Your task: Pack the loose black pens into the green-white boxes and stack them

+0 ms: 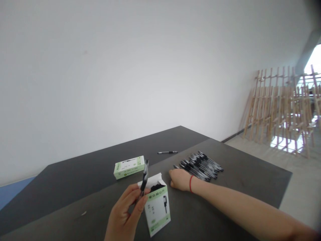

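Soft, even daylight comes from a blown-out window (313,63) at the right. The tabletop (238,174) shows faint shadows. Edges bend, corners darken and detail is soft.

Matt dark table (225,201), glossy plastic pens (200,165), smooth green-white cardboard boxes (157,211).

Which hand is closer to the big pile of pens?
Right. The right hand rests against the pile of pens; the left hand holds one pen by the open box.

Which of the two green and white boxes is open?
The near pen box, standing upright beside the left hand, top flaps open. The far box lies flat and closed.
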Demonstrator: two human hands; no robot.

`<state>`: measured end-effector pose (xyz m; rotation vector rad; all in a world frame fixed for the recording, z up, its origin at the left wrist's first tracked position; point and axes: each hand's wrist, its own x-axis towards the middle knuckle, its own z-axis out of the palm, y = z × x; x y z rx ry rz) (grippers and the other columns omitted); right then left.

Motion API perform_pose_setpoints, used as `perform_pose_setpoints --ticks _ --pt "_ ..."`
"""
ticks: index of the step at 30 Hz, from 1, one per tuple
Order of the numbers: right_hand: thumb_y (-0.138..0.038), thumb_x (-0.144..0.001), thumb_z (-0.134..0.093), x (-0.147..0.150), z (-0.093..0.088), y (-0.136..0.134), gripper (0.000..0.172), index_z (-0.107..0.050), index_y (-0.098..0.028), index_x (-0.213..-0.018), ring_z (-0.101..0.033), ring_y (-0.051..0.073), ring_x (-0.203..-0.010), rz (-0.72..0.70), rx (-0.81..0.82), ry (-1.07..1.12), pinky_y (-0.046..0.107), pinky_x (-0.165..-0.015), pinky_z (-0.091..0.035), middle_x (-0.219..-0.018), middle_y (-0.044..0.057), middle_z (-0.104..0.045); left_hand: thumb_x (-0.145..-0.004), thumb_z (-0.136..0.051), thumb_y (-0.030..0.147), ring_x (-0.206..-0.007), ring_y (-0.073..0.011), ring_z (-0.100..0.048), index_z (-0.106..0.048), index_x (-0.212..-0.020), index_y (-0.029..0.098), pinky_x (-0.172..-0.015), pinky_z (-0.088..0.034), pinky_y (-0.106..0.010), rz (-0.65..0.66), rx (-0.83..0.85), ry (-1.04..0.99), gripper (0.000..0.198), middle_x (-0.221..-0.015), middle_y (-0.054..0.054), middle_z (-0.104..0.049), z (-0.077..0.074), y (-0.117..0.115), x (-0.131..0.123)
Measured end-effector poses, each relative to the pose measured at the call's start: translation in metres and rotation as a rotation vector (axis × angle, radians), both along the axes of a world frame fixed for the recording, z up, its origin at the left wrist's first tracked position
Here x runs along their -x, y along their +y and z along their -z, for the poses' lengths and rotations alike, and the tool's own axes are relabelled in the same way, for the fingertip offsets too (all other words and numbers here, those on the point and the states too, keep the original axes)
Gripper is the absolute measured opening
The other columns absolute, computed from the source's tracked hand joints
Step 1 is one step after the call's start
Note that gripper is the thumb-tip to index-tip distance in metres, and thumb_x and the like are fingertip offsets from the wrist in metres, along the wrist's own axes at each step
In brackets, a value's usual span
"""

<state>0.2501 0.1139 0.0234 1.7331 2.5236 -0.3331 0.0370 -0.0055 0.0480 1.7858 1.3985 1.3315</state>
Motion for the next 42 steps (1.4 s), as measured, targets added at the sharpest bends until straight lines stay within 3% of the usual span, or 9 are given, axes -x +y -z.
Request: perform_pose_setpoints --ticks 5,8,10,12,14,17,28,35,42 --pt "-0.020 -0.088 -0.065 -0.008 -0.007 -0.012 0.016 -0.064 -0.010 -0.100 -0.065 0.020 -0.089 -0.042 -0.004 0.153 0.037 -0.083 -0.053 -0.095 0.007 -0.067 -0.085 -0.061 0.043 -0.096 -0.0209 -0.068 -0.077 -0.094 0.021 -0.076 -0.056 -0.021 -0.005 -0.028 0.000 0.029 -0.107 -0.006 -0.069 -0.005 -0.003 -0.004" --pt "-0.009 -0.084 -0.061 -0.017 -0.036 -0.019 0.006 -0.063 -0.011 -0.090 -0.064 0.016 -0.074 -0.090 -0.057 0.370 0.028 -0.071 -0.050 -0.077 0.005 -0.067 -0.086 -0.061 0.039 -0.095 -0.0203 -0.068 -0.077 -0.093 0.022 -0.075 -0.056 -0.021 0.007 -0.057 0.017 0.025 -0.104 -0.005 -0.070 -0.011 -0.005 -0.008" --pt "-0.014 -0.090 -0.053 -0.022 -0.065 -0.028 0.008 -0.058 -0.015 -0.096 -0.063 0.014 -0.077 -0.105 -0.137 0.543 0.026 -0.070 -0.049 -0.085 0.004 -0.068 -0.086 -0.060 0.037 -0.093 -0.0191 -0.069 -0.077 -0.093 0.023 -0.073 -0.055 -0.019 0.018 -0.081 0.025 0.023 -0.102 -0.004 -0.070 -0.014 -0.005 -0.009" --pt "-0.023 -0.096 -0.047 -0.023 -0.094 -0.040 0.009 -0.053 -0.018 -0.100 -0.062 0.013 -0.085 -0.129 -0.220 0.784 0.026 -0.074 -0.049 -0.097 0.005 -0.068 -0.086 -0.060 0.035 -0.092 -0.0183 -0.069 -0.077 -0.092 0.024 -0.073 -0.055 -0.019 0.021 -0.104 0.024 0.021 -0.101 -0.004 -0.070 -0.015 -0.005 -0.009" --pt "-0.027 -0.094 -0.054 -0.017 -0.115 -0.055 0.008 -0.052 -0.019 -0.096 -0.061 0.012 -0.079 -0.220 -0.232 1.262 0.025 -0.069 -0.048 -0.095 0.005 -0.069 -0.086 -0.061 0.034 -0.091 -0.0181 -0.069 -0.077 -0.092 0.024 -0.073 -0.054 -0.018 0.021 -0.111 0.029 0.020 -0.100 -0.003 -0.070 -0.015 -0.004 -0.009" --pt "-0.023 -0.087 -0.063 -0.002 -0.128 -0.074 0.010 -0.056 -0.020 -0.093 -0.055 0.009 -0.064 -0.329 -0.156 1.606 0.020 -0.057 -0.044 -0.089 0.002 -0.070 -0.087 -0.061 0.034 -0.093 -0.0186 -0.069 -0.077 -0.094 0.025 -0.073 -0.054 -0.018 0.031 -0.096 0.042 0.020 -0.101 -0.003 -0.070 -0.013 -0.003 -0.009" --pt "-0.020 -0.088 -0.062 0.019 -0.115 -0.080 0.009 -0.062 -0.020 -0.097 -0.058 0.011 -0.070 -0.268 -0.275 1.379 0.024 -0.066 -0.048 -0.090 0.003 -0.068 -0.088 -0.061 0.032 -0.094 -0.0173 -0.068 -0.076 -0.101 0.026 -0.076 -0.053 -0.018 0.073 -0.103 0.044 0.020 -0.101 -0.002 -0.070 -0.011 -0.002 -0.008" --pt "-0.012 -0.085 -0.064 0.025 -0.113 -0.081 0.009 -0.060 -0.019 -0.082 -0.055 0.011 -0.073 -0.385 -0.447 1.255 0.022 -0.065 -0.044 -0.094 0.002 -0.060 -0.088 -0.060 0.032 -0.091 -0.0170 -0.068 -0.076 -0.097 0.026 -0.074 -0.053 -0.018 0.053 -0.096 0.024 0.019 -0.098 -0.002 -0.069 -0.012 -0.003 -0.011" --pt "-0.011 -0.088 -0.063 0.024 -0.109 -0.084 0.008 -0.061 -0.019 -0.085 -0.056 0.011 -0.077 -0.426 -0.498 1.145 0.023 -0.069 -0.045 -0.090 0.002 -0.061 -0.089 -0.060 0.032 -0.091 -0.0163 -0.067 -0.075 -0.091 0.025 -0.074 -0.053 -0.018 0.033 -0.120 0.048 0.017 -0.100 -0.001 -0.068 -0.010 -0.004 -0.011"
